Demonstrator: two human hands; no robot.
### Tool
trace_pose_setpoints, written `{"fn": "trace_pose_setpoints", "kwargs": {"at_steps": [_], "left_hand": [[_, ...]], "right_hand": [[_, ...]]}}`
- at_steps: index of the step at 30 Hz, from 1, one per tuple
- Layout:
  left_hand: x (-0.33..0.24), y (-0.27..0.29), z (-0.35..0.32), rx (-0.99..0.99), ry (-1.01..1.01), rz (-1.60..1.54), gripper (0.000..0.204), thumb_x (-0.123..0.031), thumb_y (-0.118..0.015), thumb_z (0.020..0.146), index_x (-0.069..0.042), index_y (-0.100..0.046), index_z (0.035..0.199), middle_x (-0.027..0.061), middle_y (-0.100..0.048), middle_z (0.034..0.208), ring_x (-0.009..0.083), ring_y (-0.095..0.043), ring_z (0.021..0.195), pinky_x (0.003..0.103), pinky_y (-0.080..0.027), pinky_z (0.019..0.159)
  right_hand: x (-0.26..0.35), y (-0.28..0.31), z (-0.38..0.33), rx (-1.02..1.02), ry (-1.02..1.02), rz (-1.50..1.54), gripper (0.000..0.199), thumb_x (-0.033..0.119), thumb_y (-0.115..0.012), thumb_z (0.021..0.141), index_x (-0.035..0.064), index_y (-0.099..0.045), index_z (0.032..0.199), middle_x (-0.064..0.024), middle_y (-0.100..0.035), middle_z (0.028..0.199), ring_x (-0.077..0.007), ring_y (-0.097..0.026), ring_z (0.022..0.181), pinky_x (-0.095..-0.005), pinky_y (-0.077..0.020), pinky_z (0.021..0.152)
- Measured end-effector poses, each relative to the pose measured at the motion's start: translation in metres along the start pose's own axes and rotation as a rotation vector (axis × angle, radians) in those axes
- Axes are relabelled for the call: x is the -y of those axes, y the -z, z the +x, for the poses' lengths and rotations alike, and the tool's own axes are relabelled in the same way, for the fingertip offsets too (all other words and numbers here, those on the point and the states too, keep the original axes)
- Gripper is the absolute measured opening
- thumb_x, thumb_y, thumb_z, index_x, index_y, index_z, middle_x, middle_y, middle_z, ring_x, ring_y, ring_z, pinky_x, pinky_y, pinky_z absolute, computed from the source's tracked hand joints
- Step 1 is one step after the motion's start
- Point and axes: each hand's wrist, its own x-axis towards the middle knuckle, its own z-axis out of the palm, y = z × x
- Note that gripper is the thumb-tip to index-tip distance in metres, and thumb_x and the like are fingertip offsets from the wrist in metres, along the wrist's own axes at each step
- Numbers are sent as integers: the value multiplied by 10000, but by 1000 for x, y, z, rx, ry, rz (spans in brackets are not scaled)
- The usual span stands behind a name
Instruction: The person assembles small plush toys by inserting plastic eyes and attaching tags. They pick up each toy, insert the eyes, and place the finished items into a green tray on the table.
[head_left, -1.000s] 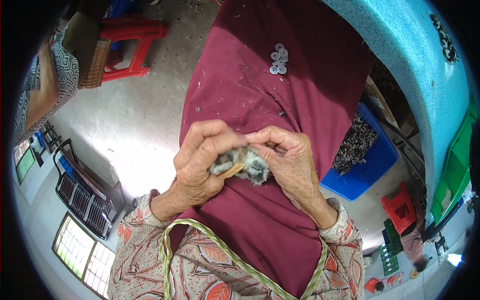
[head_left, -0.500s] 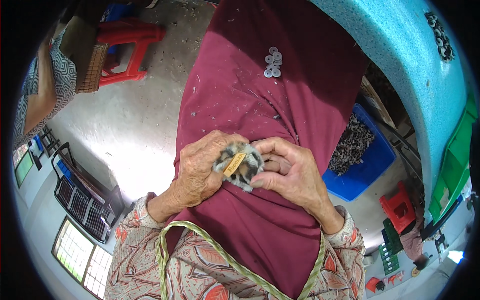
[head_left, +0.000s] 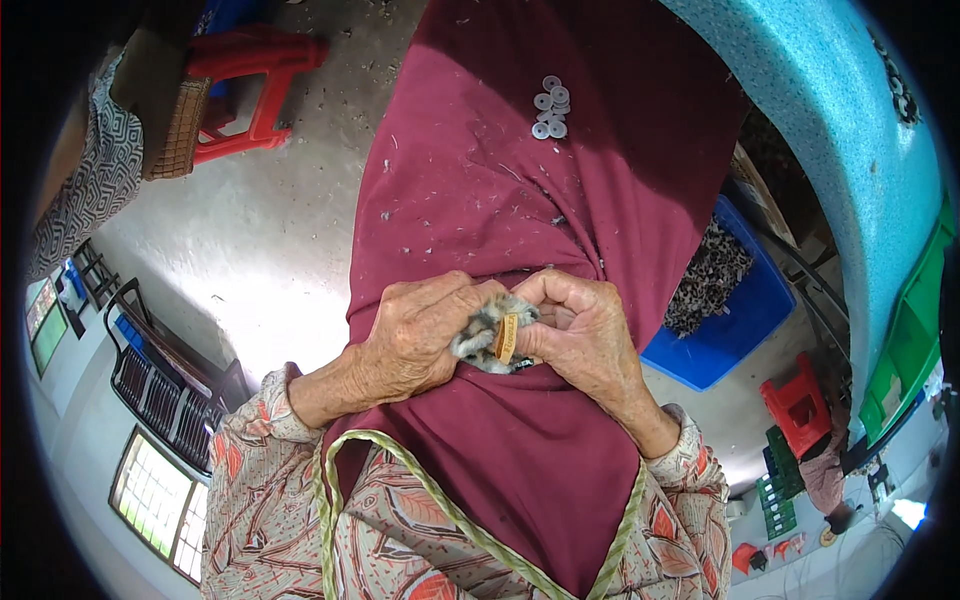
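Between my hands, above my lap, is a small furry piece (head_left: 474,348) in grey, white, black and brown, with a narrow yellow label (head_left: 507,338) on it. My left hand (head_left: 412,335) is closed round its left side. My right hand (head_left: 585,335) pinches its right side, the thumb pressed beside the label. Fingers cover much of the piece, so its full shape is hidden. Farther out on the maroon apron (head_left: 470,190) over my lap lies a little cluster of whitish round discs with centre holes (head_left: 551,108).
To the right stands a blue bin (head_left: 745,340) of black-and-white pieces, below a curved light-blue surface (head_left: 800,110) that holds small dark items. A red stool (head_left: 265,90) and another person's patterned clothing (head_left: 95,185) are at left. Black chairs (head_left: 165,390) line the left wall.
The furry piece has turned in my hands, so its label now stands nearly upright and farther right. My right thumb has moved up against the label.
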Motion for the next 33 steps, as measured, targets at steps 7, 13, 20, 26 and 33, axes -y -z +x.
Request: {"fn": "trace_pose_setpoints", "kwargs": {"at_steps": [7,13,20,26,33], "left_hand": [[6,-7,-3,-19,28,-7,302,53,-630,673,65,-618,975,108,-562,718,238,-597,587,332,-489,503],[3,-8,-1,-31,104,-17,276,42,-630,692,33,-632,968,105,-576,710,229,-607,600,338,-484,510],[1,-2,9,-135,359,-295,268,23,-657,743,16,-635,1011,105,-636,806,189,-647,743,281,-507,662],[-2,11,16,-27,744,-851,235,-42,-654,828,-1,-623,1058,66,-670,941,139,-651,828,261,-527,743],[-7,25,17,76,948,-1412,452,26,-767,688,14,-599,1107,88,-672,985,183,-654,906,303,-534,827]], "right_hand": [[-8,1,5,-13,-38,-17,113,-15,-683,795,-44,-589,849,-57,-663,775,-77,-617,723,-222,-512,617],[-10,2,7,-19,-19,-28,122,-2,-680,800,-51,-599,877,-62,-664,773,-81,-618,717,-221,-513,623],[-2,25,18,31,-28,310,243,85,-643,855,-42,-620,1061,-74,-673,883,-104,-632,765,-234,-525,684],[4,18,27,27,150,195,193,-63,-661,785,-12,-611,965,-40,-645,885,-87,-617,816,-219,-507,752],[-1,19,43,-84,284,189,197,-93,-615,805,-18,-577,983,-15,-600,862,-62,-572,787,-194,-482,733]]}}
